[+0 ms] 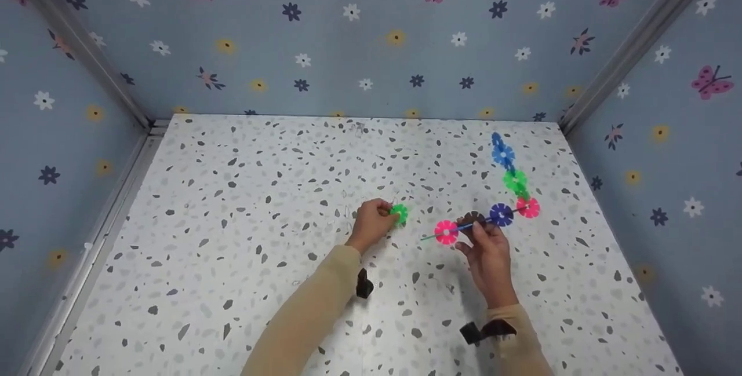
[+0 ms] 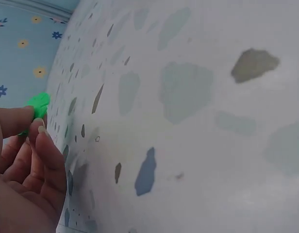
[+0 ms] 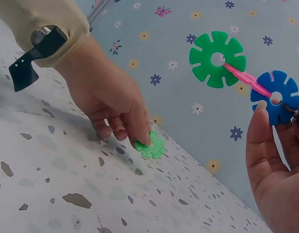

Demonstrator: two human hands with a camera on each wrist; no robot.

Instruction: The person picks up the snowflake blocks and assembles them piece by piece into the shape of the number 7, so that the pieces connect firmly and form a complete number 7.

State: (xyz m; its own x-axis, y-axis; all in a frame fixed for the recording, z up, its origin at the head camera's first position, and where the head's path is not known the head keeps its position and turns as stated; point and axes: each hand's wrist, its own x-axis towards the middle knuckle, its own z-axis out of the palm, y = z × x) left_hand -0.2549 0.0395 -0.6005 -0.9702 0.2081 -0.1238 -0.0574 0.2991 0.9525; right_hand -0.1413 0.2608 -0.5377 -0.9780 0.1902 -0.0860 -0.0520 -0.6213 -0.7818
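My left hand pinches a bright green snowflake disc between thumb and fingers, in the middle of the table. The left wrist view shows the green disc nearly edge-on at the fingertips. My right hand grips a chain of slotted discs, thumb and fingers on a blue disc near a brown one. A pink disc and a green one form the chain's near end. Beyond the hand come a dark blue disc, another pink disc, then green and blue ones.
The white speckled table carries grey stone-like flecks. Blue patterned panels enclose it at the back and both sides, with metal rails along the left edge. Dark straps sit at both wrists.
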